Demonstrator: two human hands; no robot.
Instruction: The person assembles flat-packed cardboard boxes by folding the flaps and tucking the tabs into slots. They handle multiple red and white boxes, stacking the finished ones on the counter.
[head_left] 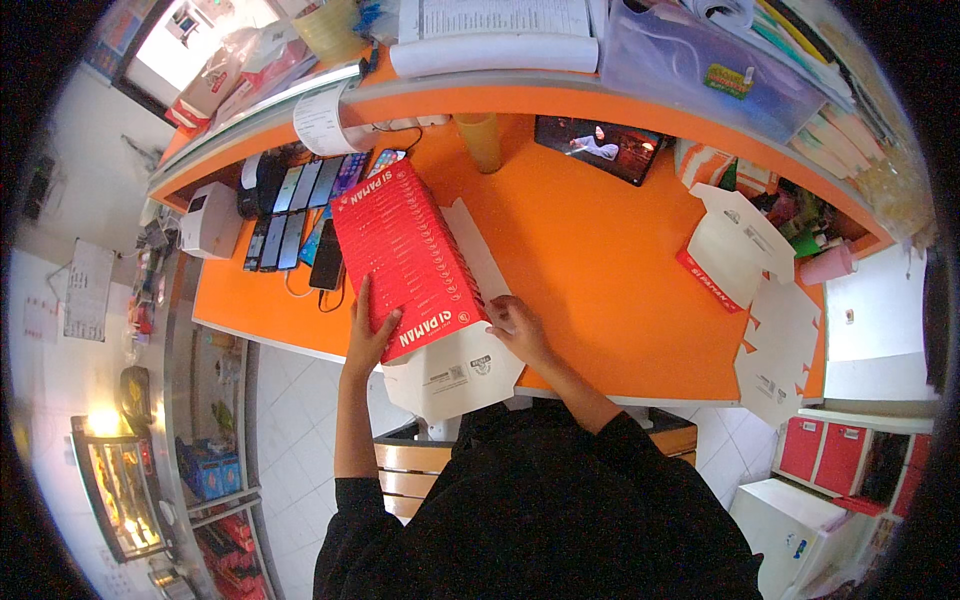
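Note:
A red cardboard box (405, 255) with white lettering lies at a slant on the orange desk, its white flaps spread out at the near end and along the right side. At its near left edge my left hand (369, 335) grips it, the thumb on the red face and the other fingers along the side. My right hand (518, 330) is at the near right corner, fingers curled in a pinch at the box's edge by the white flap (450, 372).
Several phones (290, 210) with cables lie left of the box, beside a white device (210, 220). A tablet (600, 148) leans at the back, near a yellowish cup (479, 143). Unfolded white-and-red cardboard (740, 240) lies to the right. An orange shelf (480, 92) overhangs the desk.

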